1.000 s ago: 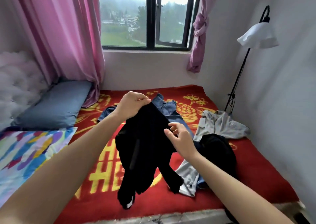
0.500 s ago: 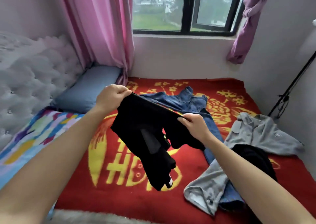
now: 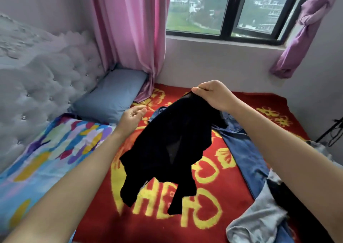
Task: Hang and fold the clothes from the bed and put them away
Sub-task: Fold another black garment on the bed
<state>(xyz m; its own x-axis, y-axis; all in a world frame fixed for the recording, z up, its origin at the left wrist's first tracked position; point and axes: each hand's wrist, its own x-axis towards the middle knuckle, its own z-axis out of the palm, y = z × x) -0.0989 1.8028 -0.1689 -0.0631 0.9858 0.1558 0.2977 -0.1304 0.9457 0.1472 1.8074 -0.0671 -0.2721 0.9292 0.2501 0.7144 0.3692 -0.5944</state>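
Released by the left hand (image 3: pixel 131 119), which gripped one end of its top edge half a second ago, the black garment (image 3: pixel 172 146) now hangs from the right hand (image 3: pixel 213 96) alone. That hand's thumb and curled fingers pinch the upper edge. The left hand is open and holds nothing, its fingers loosely spread just beside the cloth. The garment dangles unfolded in the air above the middle of the red blanket (image 3: pixel 239 192), its lower ends clear of the yellow lettering. A pair of blue jeans (image 3: pixel 246 155) lies spread across the blanket's right half, with a grey garment (image 3: pixel 259 222) crumpled at its near right corner and another dark piece (image 3: pixel 278 189) partly buried there. At the blanket's far left corner sits a blue pillow (image 3: pixel 109 96). By this evidence the job has barely begun: nothing looks folded, no hanger or wardrobe is in view, and at least four pieces remain to be hung or folded and put away.
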